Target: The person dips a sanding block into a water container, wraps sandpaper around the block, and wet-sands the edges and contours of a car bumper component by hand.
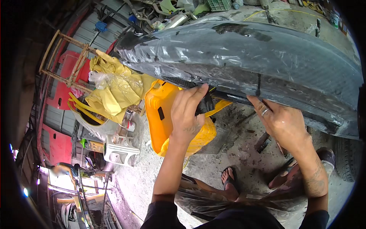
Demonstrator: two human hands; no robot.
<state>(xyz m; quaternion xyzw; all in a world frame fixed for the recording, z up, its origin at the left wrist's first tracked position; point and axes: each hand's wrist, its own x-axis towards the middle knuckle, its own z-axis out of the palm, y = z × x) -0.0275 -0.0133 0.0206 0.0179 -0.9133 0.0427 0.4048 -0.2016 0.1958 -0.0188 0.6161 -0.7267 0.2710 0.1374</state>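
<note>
A long grey car bumper (183, 53), scuffed with pale and dark patches, stretches across the upper part of the head view. My left hand (188, 110) is closed on its near edge, fingertips on a dark strip and a black part (206, 104) beside them. Further right along the same edge, my right hand (284, 122), with a ring on one finger, is curled against the bumper. The undersides of both grips are hidden. Below and left of the bumper, an orange-yellow plastic crate (156, 126) stands behind my left wrist.
A yellow cloth with clear plastic (114, 86) hangs at the left by a rusty metal frame (63, 72). A white plastic stool (121, 149) lies on the stained concrete floor (152, 183). A tire (345, 160) is at the right. Car parts and a green basket (219, 4) lie behind the bumper.
</note>
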